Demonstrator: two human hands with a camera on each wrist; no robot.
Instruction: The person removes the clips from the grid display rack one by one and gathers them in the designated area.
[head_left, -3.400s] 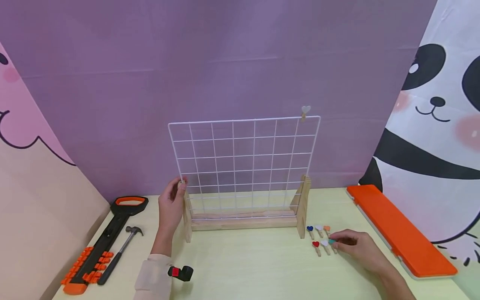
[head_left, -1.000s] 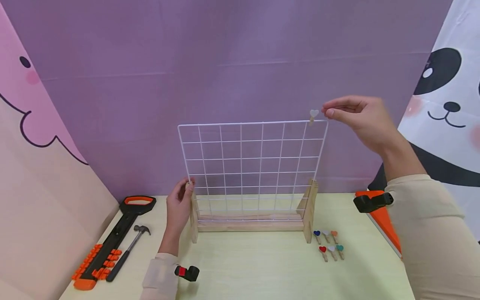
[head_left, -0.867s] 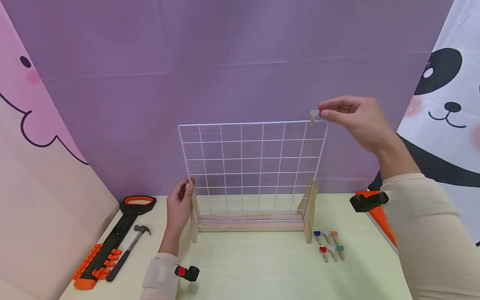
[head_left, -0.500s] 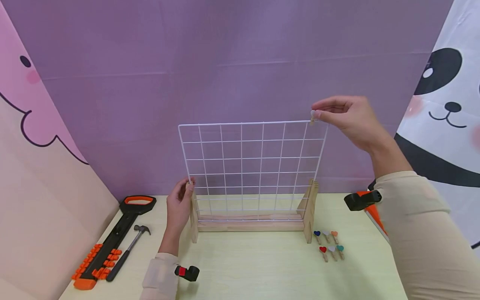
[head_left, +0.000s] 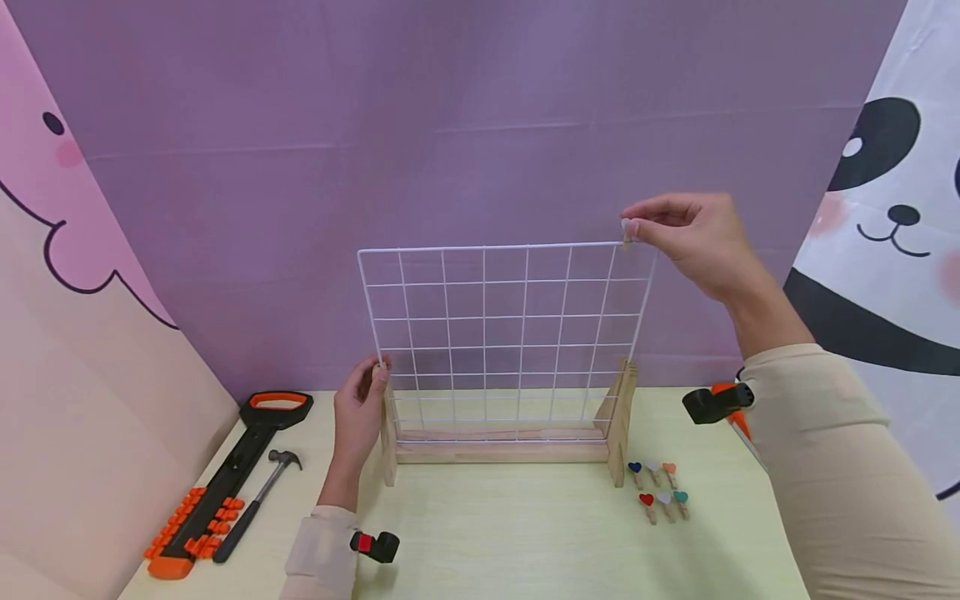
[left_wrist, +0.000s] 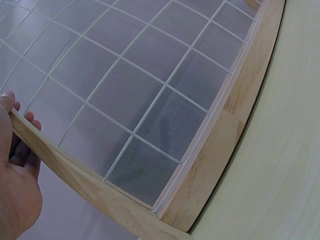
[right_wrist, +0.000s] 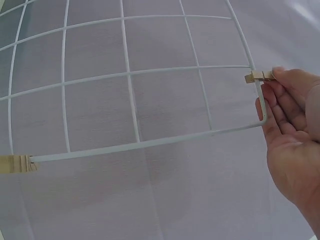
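Observation:
A white wire grid panel (head_left: 504, 317) stands upright in a wooden stand (head_left: 501, 452). My left hand (head_left: 360, 410) holds the top of the stand's left upright; in the left wrist view its thumb and fingers lie on either side of the wooden upright (left_wrist: 75, 167). On the grid's top bar, close to the right corner, sits a mini clothespin (head_left: 626, 237) with a white heart, partly covered by fingers. My right hand (head_left: 697, 240) pinches it, and in the right wrist view the clothespin (right_wrist: 259, 76) straddles the wire.
Several heart-topped mini clothespins (head_left: 647, 500) lie in two rows right of the stand. On the left are a claw hammer (head_left: 257, 504) and a black-and-orange tool (head_left: 217, 483). An orange case (head_left: 738, 417) is mostly hidden behind the right sleeve (head_left: 832, 450).
My right hand has risen from the loose clothespins to the top bar, slid left and taken hold of the white-heart clothespin there. The left hand has stayed on the upright.

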